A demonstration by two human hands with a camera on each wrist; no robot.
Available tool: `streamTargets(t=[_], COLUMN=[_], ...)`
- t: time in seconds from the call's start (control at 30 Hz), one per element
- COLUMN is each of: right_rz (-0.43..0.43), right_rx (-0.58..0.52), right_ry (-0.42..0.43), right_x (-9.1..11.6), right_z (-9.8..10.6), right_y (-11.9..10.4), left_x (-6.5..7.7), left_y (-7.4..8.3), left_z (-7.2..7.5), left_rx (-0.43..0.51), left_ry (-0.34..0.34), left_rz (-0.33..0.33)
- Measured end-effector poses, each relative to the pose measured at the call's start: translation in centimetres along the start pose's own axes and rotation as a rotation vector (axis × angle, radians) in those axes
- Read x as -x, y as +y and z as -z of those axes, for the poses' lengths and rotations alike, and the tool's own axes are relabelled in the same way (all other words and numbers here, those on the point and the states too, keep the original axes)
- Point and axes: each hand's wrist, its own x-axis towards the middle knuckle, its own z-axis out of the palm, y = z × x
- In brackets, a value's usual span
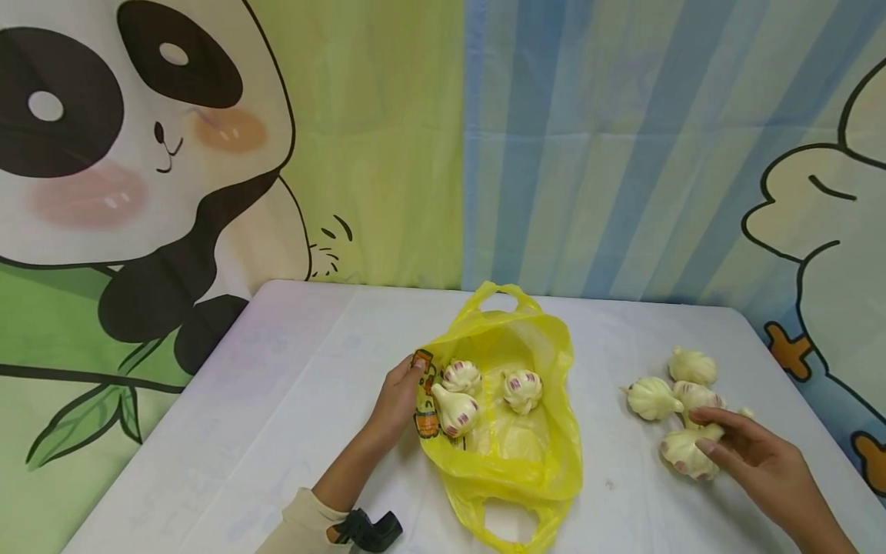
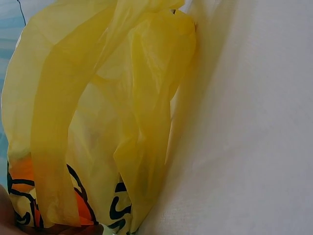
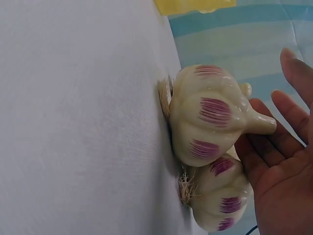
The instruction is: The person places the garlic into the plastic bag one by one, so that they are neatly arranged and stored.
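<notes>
My left hand [image 1: 396, 402] pinches the left rim of a yellow plastic bag [image 1: 554, 438], which lies with its mouth spread wide; the left wrist view shows the bag's folds and printed side. Inside the bag rest three garlic bulbs, white with purple streaks, one of them a garlic bulb [image 1: 522, 391] on the right. At the right of the table, my right hand [image 1: 768, 462] reaches around the nearest garlic bulb [image 1: 688, 454], thumb and fingers apart. In the right wrist view that garlic bulb [image 3: 210, 115] stands on the table, its stem beside my loosely spread fingers [image 3: 293, 110].
Behind the nearest bulb several more garlic bulbs sit close together, among them a garlic bulb [image 1: 653, 398] on the left and another garlic bulb [image 1: 692, 365] at the back. A white cloth covers the table [image 1: 298, 400]. Printed curtains [image 1: 388, 154] hang behind its far edge.
</notes>
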Motion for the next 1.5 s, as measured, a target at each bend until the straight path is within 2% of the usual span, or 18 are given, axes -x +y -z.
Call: streamTargets(t=[0.2,0.4,0.63,1.0,1.3,1.5], right_rz=[-0.031,0.034,-0.098,-0.067,-0.163,-0.161], right_rx=[-0.028,-0.074,0.027,0.043,0.048,0.024], right_ry=[-0.078,-0.139,-0.21,-0.187,-0.203,-0.168], right_x=[-0.1,-0.3,-0.7,-0.7,-0.6,-0.4], right_z=[-0.4,-1.3,-1.7,-1.3,-1.1,-0.8], right_y=[-0.5,-0.4,-0.1,-0.1,-0.5,-1.0], left_x=[-0.1,0.0,-0.1,-0.2,-0.1,0.0], left_y=[-0.1,0.0,0.0,0.0,0.0,0.1], left_z=[0.1,0.1,0.1,0.1,0.0,-0.1], left_rx=[-0.002,-0.018,-0.015,-0.018,-0.001,0.0], left_ry=[0.008,0.022,0.024,0.018,0.005,0.001], left_rz=[0.009,0.008,0.011,0.02,0.028,0.023])
